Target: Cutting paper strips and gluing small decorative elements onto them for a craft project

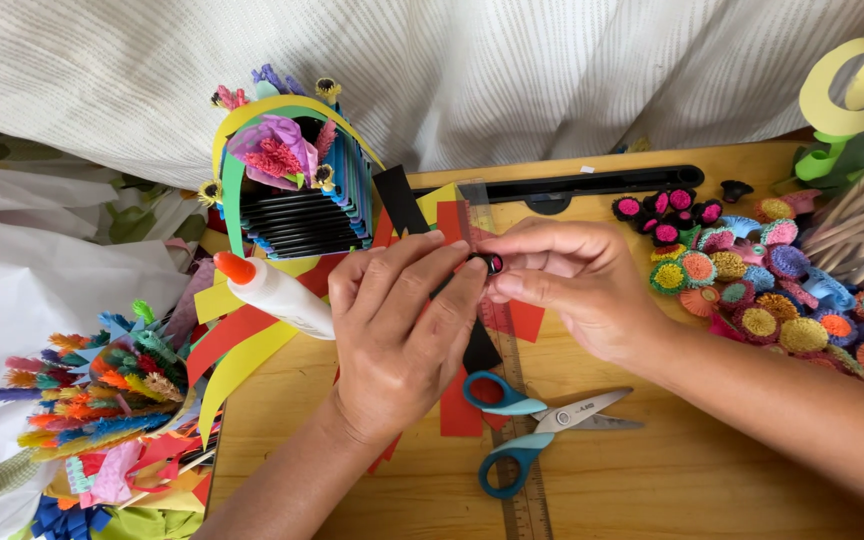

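My left hand [402, 330] and my right hand [567, 285] meet over a wooden board [672, 470]. Between their fingertips sits a small rolled coil of black paper [493, 264]; the right thumb and forefinger pinch it, and the left fingers press against it. A black paper strip [479, 352] runs down from under the left hand. Red paper strips [460, 405] lie beneath both hands. A clear ruler [518, 440] lies lengthwise under them.
Blue-handled scissors [532, 425] lie shut on the board below the hands. A glue bottle with an orange tip [277, 293] lies to the left. Several quilled paper flowers [762, 290] are heaped at the right. A paper basket [297, 190] stands behind, fringed paper sticks [102, 390] at left.
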